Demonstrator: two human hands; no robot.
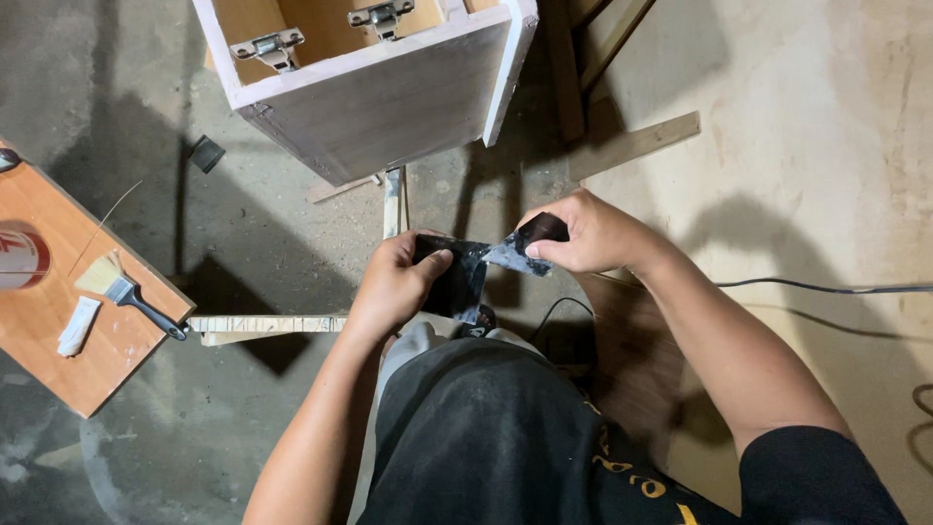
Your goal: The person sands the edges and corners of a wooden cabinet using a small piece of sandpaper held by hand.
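Two hands work one dark sheet of sandpaper held in the air above the person's lap: the left hand is closed on the larger piece, thumb pressed flat on its face, while the right hand pinches a smaller flap between thumb and fingers, pulled up and to the right. By the look of it, the sheet is being torn or folded along a line between the hands; finishing that would call for a steady pull apart. Just ahead stands a white-painted wooden cabinet with two metal hinges, its lower corner near the hands. Left, well apart, an orange board carries a paintbrush. Bare concrete floor lies open on the right, crossed by a thin cable.
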